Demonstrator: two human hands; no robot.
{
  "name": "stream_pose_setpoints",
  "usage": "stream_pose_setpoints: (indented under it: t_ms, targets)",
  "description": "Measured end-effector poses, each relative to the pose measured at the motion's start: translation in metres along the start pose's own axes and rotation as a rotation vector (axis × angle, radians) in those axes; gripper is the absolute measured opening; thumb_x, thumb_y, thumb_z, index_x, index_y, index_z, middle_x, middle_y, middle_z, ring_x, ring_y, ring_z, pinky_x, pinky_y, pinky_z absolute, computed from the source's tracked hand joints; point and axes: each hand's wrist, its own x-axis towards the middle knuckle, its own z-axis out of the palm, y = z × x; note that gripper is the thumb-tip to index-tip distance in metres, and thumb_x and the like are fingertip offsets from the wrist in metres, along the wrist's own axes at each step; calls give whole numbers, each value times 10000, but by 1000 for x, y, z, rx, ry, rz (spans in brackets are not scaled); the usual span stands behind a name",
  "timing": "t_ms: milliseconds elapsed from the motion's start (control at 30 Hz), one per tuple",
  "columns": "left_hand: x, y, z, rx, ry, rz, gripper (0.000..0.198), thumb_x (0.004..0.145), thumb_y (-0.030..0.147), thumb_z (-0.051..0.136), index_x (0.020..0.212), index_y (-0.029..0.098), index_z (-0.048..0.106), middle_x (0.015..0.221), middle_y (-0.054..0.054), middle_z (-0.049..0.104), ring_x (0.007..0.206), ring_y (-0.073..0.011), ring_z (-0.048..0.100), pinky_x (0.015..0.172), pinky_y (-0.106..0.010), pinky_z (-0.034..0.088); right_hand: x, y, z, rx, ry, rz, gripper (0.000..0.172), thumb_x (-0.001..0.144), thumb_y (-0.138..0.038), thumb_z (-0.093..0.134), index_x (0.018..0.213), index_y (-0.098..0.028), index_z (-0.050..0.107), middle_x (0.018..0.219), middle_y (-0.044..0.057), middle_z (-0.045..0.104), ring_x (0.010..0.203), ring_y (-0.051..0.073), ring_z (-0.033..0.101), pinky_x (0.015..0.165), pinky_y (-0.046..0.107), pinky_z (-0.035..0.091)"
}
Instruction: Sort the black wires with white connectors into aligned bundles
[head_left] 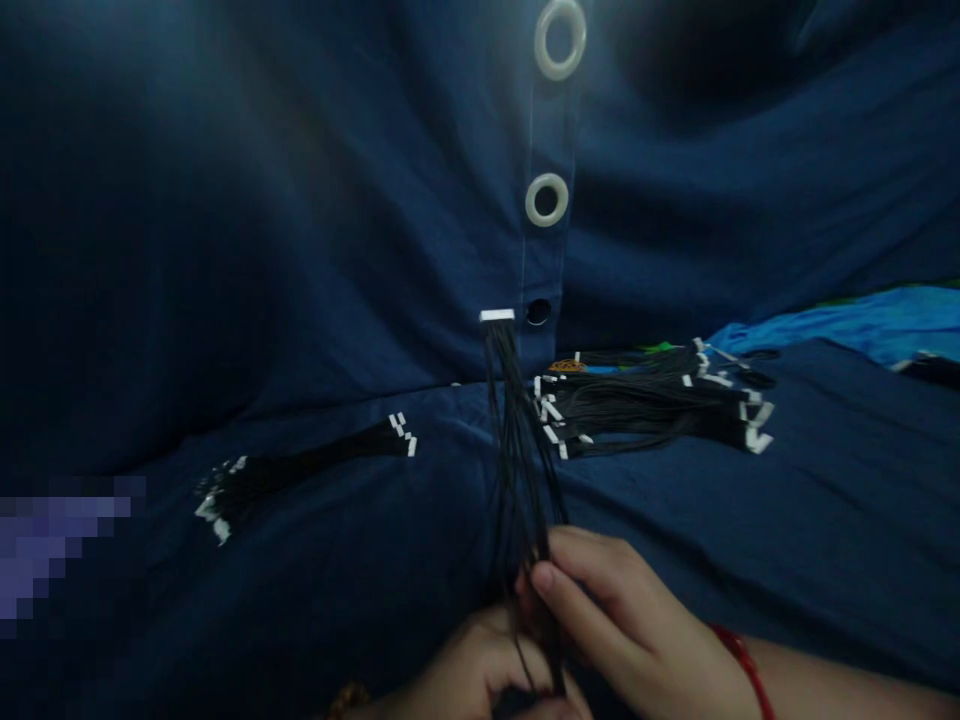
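Note:
A bundle of thin black wires with a white connector at its far end, a wire harness point(514, 410), stands up in the middle of the view. My right hand point(622, 610) pinches its wires between thumb and fingers. Lower down and partly behind them, my left hand point(487, 660) curls around the same wires near the bottom edge. The harness's near end is out of sight. One wire hangs loose in front of my left hand.
On the dark blue cloth point(825, 520), a pile of black wire harnesses point(645, 410) with white connectors lies to the right. A smaller bunch of harnesses point(315, 460) lies to the left. Behind hangs a blue curtain with pale eyelet rings point(547, 178). Bright blue fabric point(862, 325) lies far right.

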Motion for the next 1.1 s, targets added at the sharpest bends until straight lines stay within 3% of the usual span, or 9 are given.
stream_pose_setpoints:
  t_ms: [100,200,333,500,667,800,933,1033,1100]
  targets:
    - [2,4,-2,87,151,-77,316,820,330,483,667,128,673,810,-62,583,879,-171,521,848,-280,382,7,10,0,129,56,47,295,877,-323,458,654,-153,548,628,-4,500,599,105,435,583,244,318]
    - [0,9,-3,134,248,-118,311,812,325,492,672,114,674,851,-74,514,898,-182,489,848,-296,377,17,16,-2,365,117,140,158,862,-270,468,786,-148,532,670,-4,533,600,101,497,574,237,372]
    - [-1,9,-2,92,171,-137,333,801,374,498,681,121,678,848,-66,471,861,-183,490,784,-293,405,30,26,-15,698,226,246,112,842,-188,483,939,-135,499,692,-31,499,554,69,488,542,217,412]
    - [0,8,-2,20,51,-183,306,732,428,589,689,137,671,812,-43,466,802,-171,496,741,-285,399,39,36,-36,914,267,252,152,887,-270,471,863,-127,519,606,-68,433,399,23,354,350,142,301]
    - [2,12,-4,-142,96,-206,200,647,353,700,707,164,683,815,-19,442,825,-166,448,727,-258,357,36,30,-35,944,235,170,134,881,-258,480,852,-132,518,538,-94,332,372,17,269,326,134,218]
    - [3,10,-3,-404,100,-231,362,590,413,734,867,189,674,821,-9,450,751,-139,409,673,-244,326,30,17,-27,903,181,108,127,842,-276,536,843,-149,529,514,-94,247,408,26,186,361,140,145]
    - [2,13,-1,-757,239,-276,423,609,379,731,961,182,606,857,-26,515,709,-116,425,626,-225,316,25,6,-22,854,120,68,155,834,-317,538,830,-162,548,513,-84,243,429,37,163,376,155,130]
    - [1,14,1,-849,272,-180,402,660,326,698,1007,166,572,749,-29,577,683,-116,488,647,-236,335,24,0,-22,820,111,44,150,844,-317,517,835,-173,558,517,-81,231,436,45,149,376,159,126]
    - [0,12,1,-808,260,-124,495,689,334,675,1121,158,507,689,-20,593,657,-121,527,649,-246,355,24,-2,-24,798,119,32,144,851,-311,505,837,-179,560,517,-81,221,438,49,144,376,159,123]
